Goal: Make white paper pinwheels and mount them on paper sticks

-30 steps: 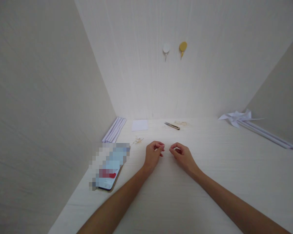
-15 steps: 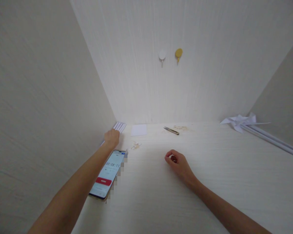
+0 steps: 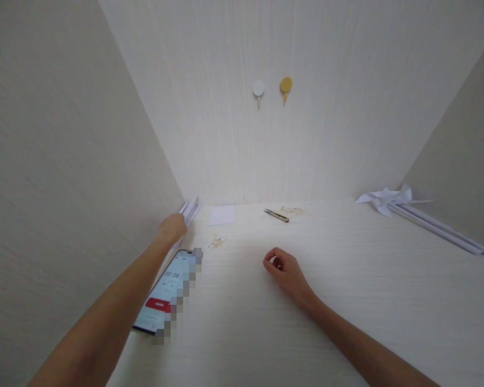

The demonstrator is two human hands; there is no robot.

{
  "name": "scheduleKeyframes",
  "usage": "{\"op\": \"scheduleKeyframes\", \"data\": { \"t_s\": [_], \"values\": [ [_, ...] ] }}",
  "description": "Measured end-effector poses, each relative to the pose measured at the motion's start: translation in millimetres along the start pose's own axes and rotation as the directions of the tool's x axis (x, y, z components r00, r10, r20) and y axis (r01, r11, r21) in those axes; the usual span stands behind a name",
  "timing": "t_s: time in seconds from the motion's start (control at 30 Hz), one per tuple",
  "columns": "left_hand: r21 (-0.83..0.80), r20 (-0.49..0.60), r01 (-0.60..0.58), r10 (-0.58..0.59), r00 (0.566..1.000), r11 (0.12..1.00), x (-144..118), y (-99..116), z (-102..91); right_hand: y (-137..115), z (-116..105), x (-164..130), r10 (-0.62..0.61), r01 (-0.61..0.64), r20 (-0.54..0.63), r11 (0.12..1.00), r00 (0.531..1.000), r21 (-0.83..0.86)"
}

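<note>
Left hand [image 3: 171, 226] on the white paper sticks [image 3: 189, 209] stacked in the table's [image 3: 347, 279] left corner — grip hidden, cannot tell. Right hand [image 3: 284, 271] curled loosely (nothing visible inside) — resting mid-table beside phone [image 3: 165, 293].

Pale wood all around me — mostly white things.
I see white paper sticks [image 3: 189, 209], a white hook [image 3: 258, 89], a yellow hook [image 3: 286, 85] — and a red button on the phone [image 3: 163, 293].

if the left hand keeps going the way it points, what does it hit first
The left hand points at the bundle of white paper rods by the left wall; it looks already on them, though blur hides contact. Behind them stands the back wall.
</note>
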State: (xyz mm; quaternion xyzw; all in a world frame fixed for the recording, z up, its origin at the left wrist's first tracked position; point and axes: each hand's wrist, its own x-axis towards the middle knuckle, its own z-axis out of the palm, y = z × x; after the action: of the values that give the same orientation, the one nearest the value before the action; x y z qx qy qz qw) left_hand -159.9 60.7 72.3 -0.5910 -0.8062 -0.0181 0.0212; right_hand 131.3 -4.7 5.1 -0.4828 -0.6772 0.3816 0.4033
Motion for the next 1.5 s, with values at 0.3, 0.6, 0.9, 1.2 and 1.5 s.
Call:
{"op": "scheduleKeyframes", "data": {
  "t_s": [0.3, 0.6, 0.9, 1.2, 1.5],
  "values": [
    [-0.704, 0.348, -0.049, 0.404, 0.846, 0.708, -105.4, 93.1, 14.9, -2.6, -3.0, -0.3, 0.048, -0.056, 0.03, 0.934, 0.998, 0.354],
    [-0.236, 0.209, -0.388, 0.437, 0.875, 0.891, -135.3, 108.7, 33.2, 1.9, -2.1, 0.5, 0.045, -0.054, 0.045, 0.975, 0.998, 0.215],
    [-0.033, 0.165, -0.324, 0.324, 0.931, 0.946, -116.7, 79.9, 31.6, 0.0, -1.2, 0.8, 0.034, -0.044, 0.08, 0.991, 0.996, 0.128],
    [-0.115, -0.036, -0.321, 0.319, 0.947, 0.94, -64.1, 42.8, 20.9, -0.9, -0.9, 0.4, 0.016, -0.023, 0.066, 0.994, 0.998, 0.106],
    [-0.05, -0.079, -0.298, 0.294, 0.953, 0.953, -21.1, 49.8, 15.2, 0.5, -0.9, 1.1, 0.015, -0.02, 0.064, 0.996, 0.998, 0.088]
  ]
}}
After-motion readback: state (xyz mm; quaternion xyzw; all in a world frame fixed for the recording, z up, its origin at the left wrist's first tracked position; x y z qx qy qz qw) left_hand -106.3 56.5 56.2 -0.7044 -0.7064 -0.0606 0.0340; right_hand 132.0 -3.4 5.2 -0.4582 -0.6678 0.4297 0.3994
